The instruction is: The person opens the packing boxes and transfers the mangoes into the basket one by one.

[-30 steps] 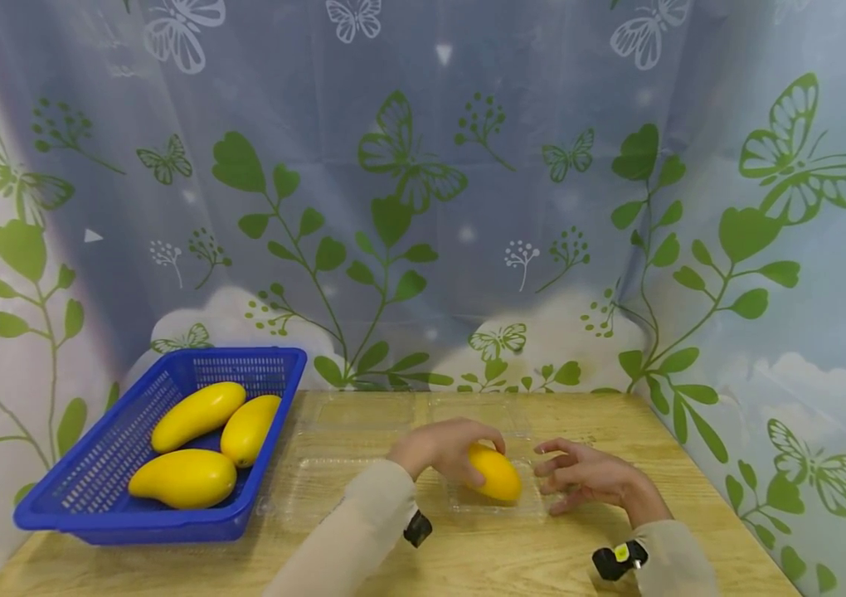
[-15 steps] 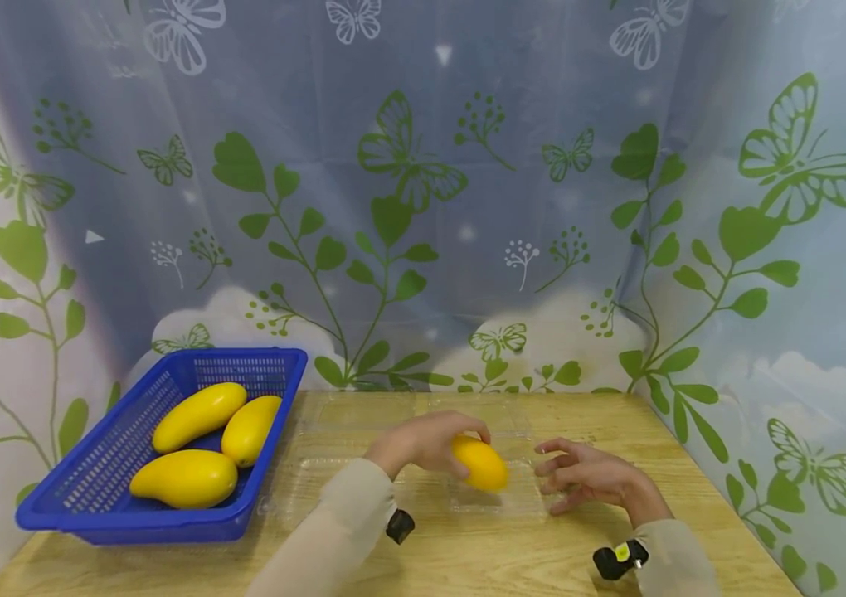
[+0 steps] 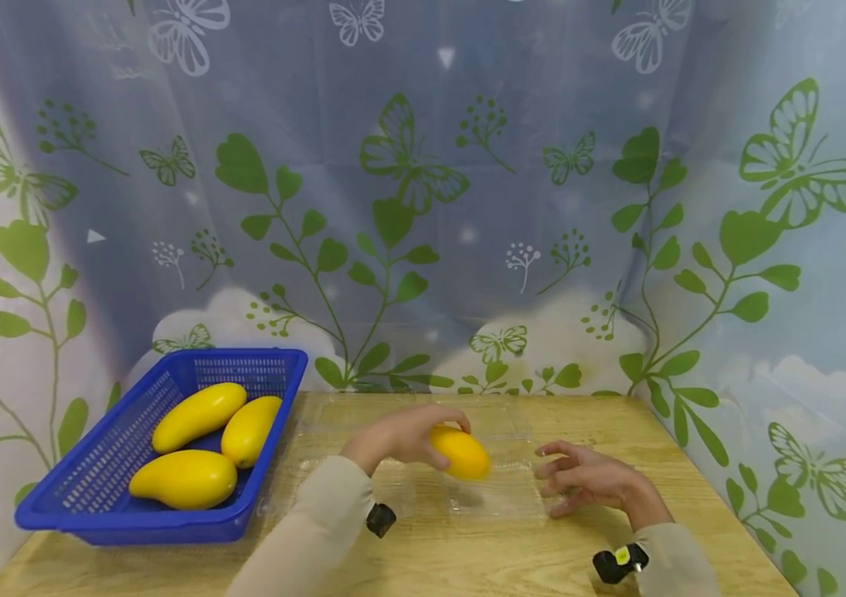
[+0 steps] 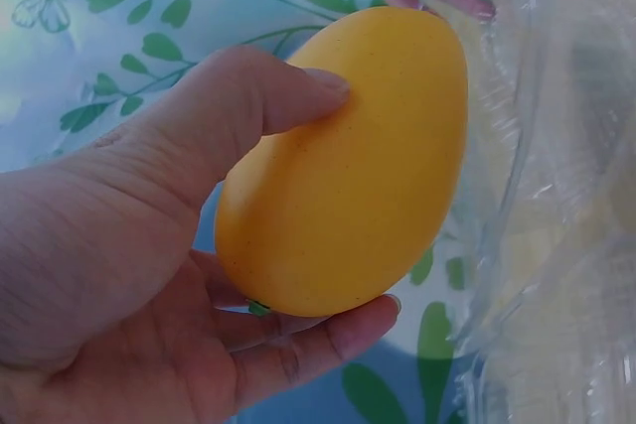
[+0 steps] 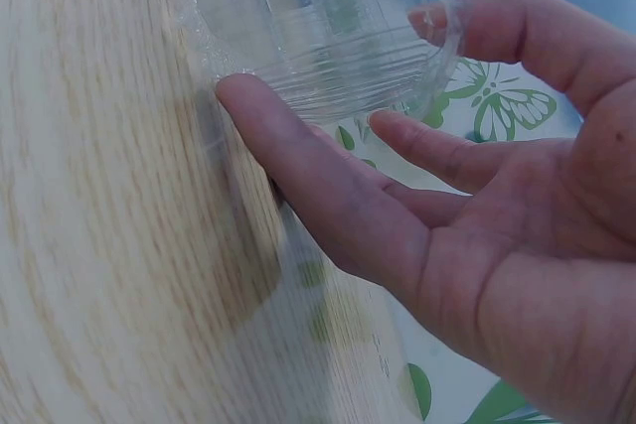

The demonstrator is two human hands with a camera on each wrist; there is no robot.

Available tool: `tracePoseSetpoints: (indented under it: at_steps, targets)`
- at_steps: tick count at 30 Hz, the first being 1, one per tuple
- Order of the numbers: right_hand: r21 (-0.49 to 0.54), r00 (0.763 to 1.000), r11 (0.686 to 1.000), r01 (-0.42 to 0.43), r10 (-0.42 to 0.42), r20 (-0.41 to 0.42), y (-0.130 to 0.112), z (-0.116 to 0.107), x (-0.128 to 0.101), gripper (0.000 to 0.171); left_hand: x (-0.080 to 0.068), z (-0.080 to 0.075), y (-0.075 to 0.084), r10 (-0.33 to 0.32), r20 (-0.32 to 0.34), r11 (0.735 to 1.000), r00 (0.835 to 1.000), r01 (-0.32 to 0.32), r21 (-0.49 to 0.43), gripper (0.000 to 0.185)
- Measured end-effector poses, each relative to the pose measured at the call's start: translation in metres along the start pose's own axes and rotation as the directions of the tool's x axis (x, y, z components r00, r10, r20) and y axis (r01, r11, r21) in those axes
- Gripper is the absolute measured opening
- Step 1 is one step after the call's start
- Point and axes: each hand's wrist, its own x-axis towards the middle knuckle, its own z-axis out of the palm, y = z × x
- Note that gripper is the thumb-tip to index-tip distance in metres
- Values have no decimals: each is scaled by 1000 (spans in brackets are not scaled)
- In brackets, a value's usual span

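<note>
My left hand (image 3: 396, 437) holds a yellow-orange mango (image 3: 460, 453) above the clear plastic clamshell box (image 3: 493, 496). Seen from the left wrist, the thumb presses the near face of the mango (image 4: 358, 166) and the other fingers support it from behind and below. To the right, my right hand (image 3: 593, 481) has its fingers loosely spread at the box's right side. From the right wrist, its fingertips lie right at the rim of the clear box (image 5: 328, 57), with no curl around it.
A blue plastic basket (image 3: 147, 526) at the left contains three yellow mangoes (image 3: 184, 479). More clear plastic (image 3: 356, 414) extends over the wooden table (image 3: 468, 560) toward the back and left. A patterned curtain (image 3: 423, 249) hangs behind the table.
My left hand has carried the mango to the left and slightly up, away from the front right of the clear box. The right hand has stayed in place.
</note>
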Motion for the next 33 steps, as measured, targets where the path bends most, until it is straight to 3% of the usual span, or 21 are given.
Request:
tracePoseSetpoints:
  at_steps: [4,23,33]
  targets:
    - [4,1000,1000,4,-4,7,-1,1,0,70,-7,-9,-3,3,-17,999,1000,-4,-38,46]
    - [0,1000,1000,5,-5,24,0,1,-1,73,-31,-37,-19,19,-76,1000,997,-21,-17,48]
    - [-11,1000,1000,-1,1,3,-1,1,-1,74,-53,-55,-29,-65,-80,997,995,62,-50,51]
